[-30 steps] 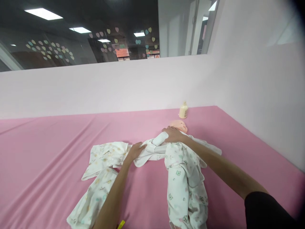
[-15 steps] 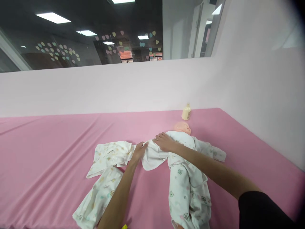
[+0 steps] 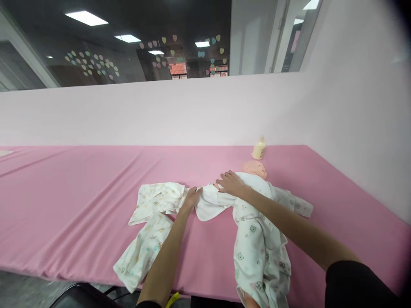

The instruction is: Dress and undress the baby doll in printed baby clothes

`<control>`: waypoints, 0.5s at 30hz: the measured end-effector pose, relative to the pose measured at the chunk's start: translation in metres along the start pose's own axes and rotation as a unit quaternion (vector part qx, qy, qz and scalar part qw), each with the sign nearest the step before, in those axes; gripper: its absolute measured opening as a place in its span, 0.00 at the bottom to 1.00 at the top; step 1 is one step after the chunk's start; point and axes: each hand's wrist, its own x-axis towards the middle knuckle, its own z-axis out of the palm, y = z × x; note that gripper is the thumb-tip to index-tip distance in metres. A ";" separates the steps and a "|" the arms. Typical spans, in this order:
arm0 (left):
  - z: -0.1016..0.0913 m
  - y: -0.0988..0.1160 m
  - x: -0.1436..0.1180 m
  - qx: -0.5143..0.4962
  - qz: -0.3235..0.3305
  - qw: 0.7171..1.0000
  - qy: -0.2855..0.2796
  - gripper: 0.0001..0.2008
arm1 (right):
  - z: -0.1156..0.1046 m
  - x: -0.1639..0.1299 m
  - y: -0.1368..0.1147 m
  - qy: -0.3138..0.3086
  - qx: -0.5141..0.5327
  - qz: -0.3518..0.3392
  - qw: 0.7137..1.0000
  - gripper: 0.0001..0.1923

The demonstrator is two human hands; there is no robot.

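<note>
A baby doll (image 3: 255, 168) lies on its back, wearing a white printed outfit (image 3: 252, 233). My left hand (image 3: 193, 197) is closed on the edge of a white cloth flap (image 3: 210, 206) that stretches out from the doll's side. My right hand (image 3: 231, 184) rests over the doll's upper arm near the shoulder, fingers extended and apart. A small bit of pink shows by its fingertips, possibly the doll's hand. Left of my left hand lie a printed baby top (image 3: 160, 196) and printed baby trousers (image 3: 144, 250), partly behind my forearm.
A pale yellow pump bottle (image 3: 258, 149) stands beyond the doll's head. Pink cloth (image 3: 96, 201) covers the table. A white wall with a window runs along the back, another wall on the right. A black chair (image 3: 81, 296) is at the front edge.
The view has shifted, bringing the table's front edge and chair into sight. My right hand's fingers are lifted and spread more, uncovering the bit of pink. My left hand keeps its grip.
</note>
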 end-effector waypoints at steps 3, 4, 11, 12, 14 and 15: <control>-0.002 -0.005 0.004 0.012 -0.019 1.000 0.012 0.18 | -0.005 -0.008 0.001 0.023 -0.028 0.014 0.999 0.18; -0.002 -0.006 0.004 0.016 -0.024 0.999 0.016 0.17 | -0.007 -0.010 0.002 0.032 -0.037 0.020 0.999 0.19; -0.002 -0.010 0.004 0.018 -0.040 0.999 0.019 0.13 | -0.005 -0.011 -0.002 0.108 -0.033 0.081 0.990 0.21; -0.002 -0.010 0.004 0.012 -0.043 0.999 0.016 0.14 | -0.003 -0.009 -0.005 0.107 -0.030 0.078 0.991 0.20; -0.002 -0.010 0.002 -0.003 -0.049 0.999 0.006 0.17 | 0.002 -0.005 -0.012 0.099 -0.022 0.066 0.993 0.19; -0.002 -0.009 0.001 -0.011 -0.050 0.999 0.001 0.18 | 0.004 -0.003 -0.015 0.098 -0.018 0.062 0.993 0.19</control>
